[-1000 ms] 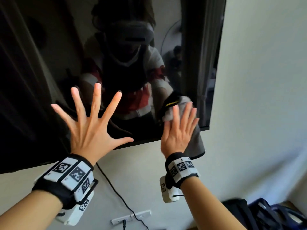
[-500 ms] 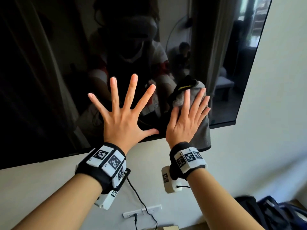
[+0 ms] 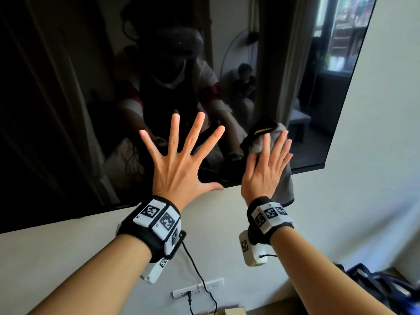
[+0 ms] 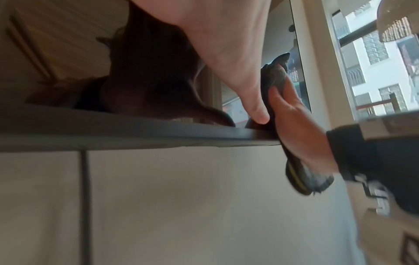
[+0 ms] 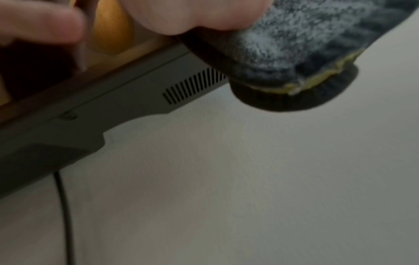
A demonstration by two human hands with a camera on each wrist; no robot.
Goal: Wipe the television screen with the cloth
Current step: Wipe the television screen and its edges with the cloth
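The dark television screen (image 3: 79, 110) hangs on a white wall and mirrors the room. My left hand (image 3: 181, 164) lies flat on the glass near its bottom edge, fingers spread wide, holding nothing. To its right, my right hand (image 3: 267, 164) presses a grey cloth (image 3: 284, 185) with a black and yellow hem against the screen, fingers straight and close together. The cloth hangs below the television's bottom edge (image 4: 136, 132). In the left wrist view my right hand (image 4: 294, 122) covers the cloth (image 4: 303, 181). The cloth's hem (image 5: 294, 86) shows in the right wrist view, below my palm.
A black cable (image 3: 195, 269) runs down the wall to a white outlet strip (image 3: 197, 288). Dark blue bags (image 3: 381, 287) sit at the lower right. The television's vented underside (image 5: 192, 86) stands out from the wall. A bright window (image 4: 374, 62) lies beyond the screen's right edge.
My left hand has slid right along the screen, closer to the right hand. The cloth hand has moved a little left, away from the screen's lower right corner. The head view has turned right.
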